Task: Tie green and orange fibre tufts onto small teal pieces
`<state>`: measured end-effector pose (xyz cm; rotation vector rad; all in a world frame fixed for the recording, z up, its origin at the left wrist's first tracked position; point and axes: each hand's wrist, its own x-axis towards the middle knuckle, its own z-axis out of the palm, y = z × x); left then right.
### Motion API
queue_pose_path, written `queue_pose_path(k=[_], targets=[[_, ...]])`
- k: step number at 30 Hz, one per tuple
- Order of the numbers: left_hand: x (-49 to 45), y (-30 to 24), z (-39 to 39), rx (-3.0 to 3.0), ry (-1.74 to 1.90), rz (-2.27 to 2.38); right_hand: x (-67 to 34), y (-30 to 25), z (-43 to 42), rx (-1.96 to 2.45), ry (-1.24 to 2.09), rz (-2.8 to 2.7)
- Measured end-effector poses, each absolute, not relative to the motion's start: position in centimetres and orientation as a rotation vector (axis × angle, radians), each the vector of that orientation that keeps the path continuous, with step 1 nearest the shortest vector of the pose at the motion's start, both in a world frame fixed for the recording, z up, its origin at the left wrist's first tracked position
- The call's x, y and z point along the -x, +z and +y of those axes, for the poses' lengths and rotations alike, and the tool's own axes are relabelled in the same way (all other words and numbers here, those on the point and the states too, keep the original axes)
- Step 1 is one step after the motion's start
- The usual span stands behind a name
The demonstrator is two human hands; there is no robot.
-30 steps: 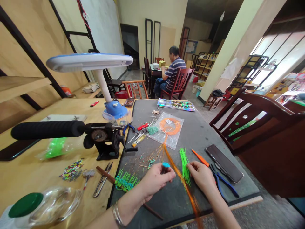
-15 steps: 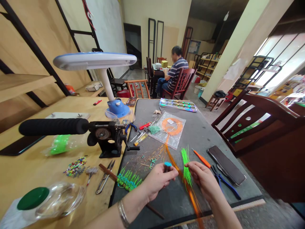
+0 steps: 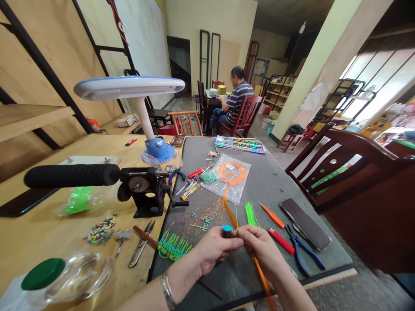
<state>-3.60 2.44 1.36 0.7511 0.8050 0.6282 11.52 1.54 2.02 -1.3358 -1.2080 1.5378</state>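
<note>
My left hand (image 3: 212, 248) is closed in a pinch around a small dark piece with a blue, beaded-looking top (image 3: 227, 228). The fingers of my right hand (image 3: 257, 244) meet those of my left; they are pinched on a thin green strand (image 3: 236, 212) that stands up from the fingertips. Behind my right hand lies a bundle of green strands (image 3: 250, 213), its lower end hidden. A long orange strand bundle (image 3: 231, 211) runs beneath both hands. Left of my left wrist, green strands with blue beads (image 3: 174, 246) line a brown stick (image 3: 145, 236).
A red lighter (image 3: 281, 242), blue-handled pliers (image 3: 303, 250), an orange pen-like tool (image 3: 272, 215) and a phone (image 3: 304, 223) lie at right. At left stand a black hand-cranked device (image 3: 145, 190), thread snips (image 3: 142, 244) and a lamp (image 3: 158, 149). A person (image 3: 238, 101) sits farther back.
My right hand has moved left from the green bundle to meet my left hand, with one green strand in its fingers. The red lighter, hidden before, now shows.
</note>
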Motion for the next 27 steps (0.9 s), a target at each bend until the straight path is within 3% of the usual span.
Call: queue_pose_path(k=[2,7,10,17,21,23,27], targets=[[3.7,1.2,2.5,-0.719,0.642,0.819,-12.7,1.8,2.0,1.404,1.297,-1.373],[4.1,1.2,3.0,-0.566,0.784,0.81,-18.3,1.9,4.3,1.867,0.234,-1.74],[4.5,1.3,3.2,-0.491,0.842,0.796,-20.6,2.2,4.9,2.011,0.013,-1.932],[5.1,1.0,3.7,-0.371,0.928,0.76,-21.1,0.8,2.1,2.107,0.033,-2.209],[5.1,1.0,3.8,-0.319,0.946,0.777,-21.3,-0.5,1.9,2.101,-0.075,-2.023],[5.1,1.2,3.9,-0.3,0.961,0.795,-20.7,-0.7,2.1,1.984,0.143,-1.813],[5.3,1.6,4.2,-0.296,1.004,0.794,-16.1,-0.7,2.1,1.463,0.977,-1.332]])
